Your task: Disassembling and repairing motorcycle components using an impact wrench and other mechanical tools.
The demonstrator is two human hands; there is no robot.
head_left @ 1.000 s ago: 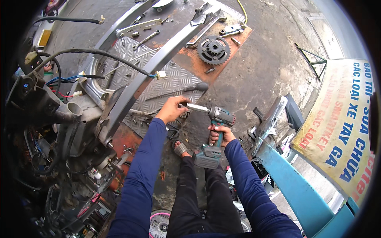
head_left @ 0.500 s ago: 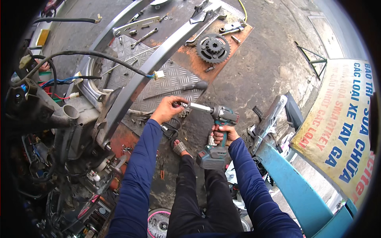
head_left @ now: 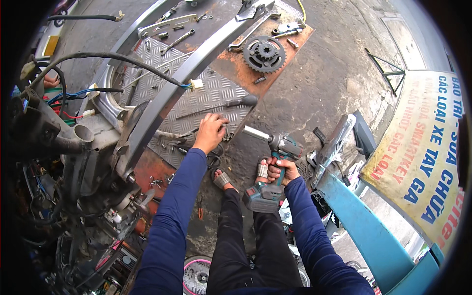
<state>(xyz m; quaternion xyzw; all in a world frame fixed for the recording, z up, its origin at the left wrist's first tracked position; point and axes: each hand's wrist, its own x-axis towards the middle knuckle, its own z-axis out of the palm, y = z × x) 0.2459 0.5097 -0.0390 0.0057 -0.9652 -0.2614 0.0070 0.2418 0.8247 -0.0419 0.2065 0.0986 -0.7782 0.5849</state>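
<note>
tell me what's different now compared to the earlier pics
The left hand, earlier at the tip of the long silver socket, is now apart from it, over the patterned metal plate; whether its fingers hold anything is hidden. The right hand has carried the cordless driver slightly rightward, grip kept. The sprocket and black-handled tool stayed put.

- I can't see under my left fingers (head_left: 214, 119).
- My right fingers (head_left: 274, 172) partly hide the power driver (head_left: 287, 146).
- Grey frame (head_left: 219, 53) covers some patterned plate (head_left: 211, 93).
- Lower edge cuts off the pink-rimmed wheel (head_left: 194, 271).
- Metal bits (head_left: 156, 183): too small to tell.
</note>
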